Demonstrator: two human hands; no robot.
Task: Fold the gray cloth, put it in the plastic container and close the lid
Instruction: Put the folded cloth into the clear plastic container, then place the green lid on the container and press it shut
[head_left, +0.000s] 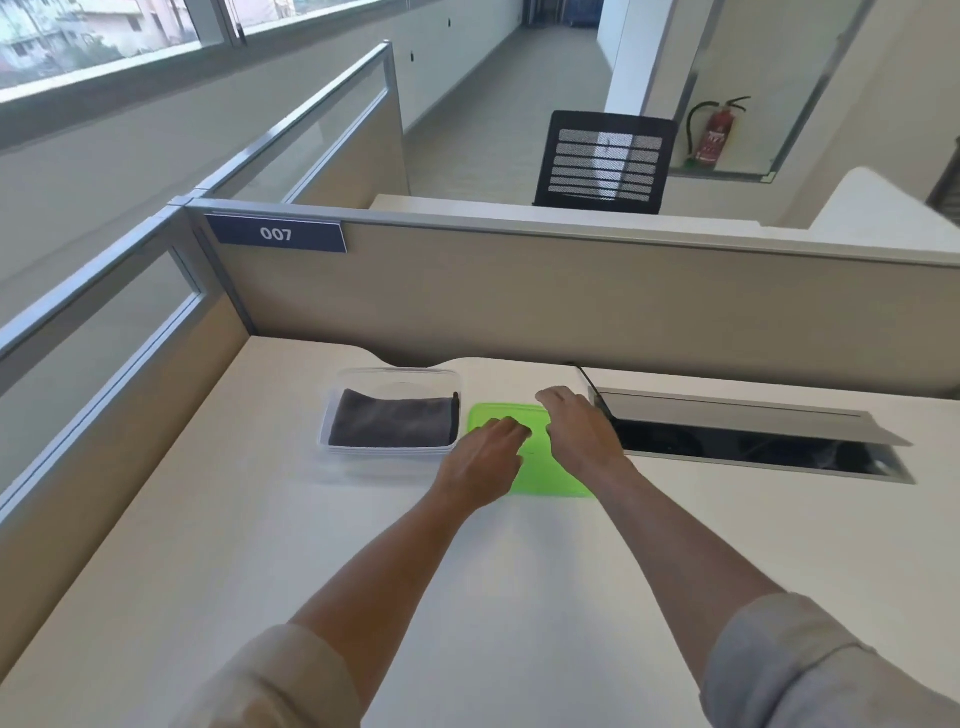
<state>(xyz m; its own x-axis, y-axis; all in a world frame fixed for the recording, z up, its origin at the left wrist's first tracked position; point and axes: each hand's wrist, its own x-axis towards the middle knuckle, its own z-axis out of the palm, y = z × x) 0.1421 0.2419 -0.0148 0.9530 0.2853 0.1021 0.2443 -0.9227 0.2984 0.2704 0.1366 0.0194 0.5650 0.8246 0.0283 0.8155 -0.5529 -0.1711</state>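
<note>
Already the gray cloth (395, 420) lies folded inside the clear plastic container (332, 415), which sits open on the desk (260, 519). So the step in hand looks like the last one: fetching the lid. The green lid (540, 467) lies flat on the desk just to the right of the container, and both hands are on it. The left hand (483, 462) rests over its near left part with fingers spread and loose; the right hand (576, 431) covers its far right edge, fingers curled down, though whether they have hooked under the rim I cannot tell. Next, I judge, the lid must be lifted, carried left over the container, squared with the rim and pressed down all round.
</note>
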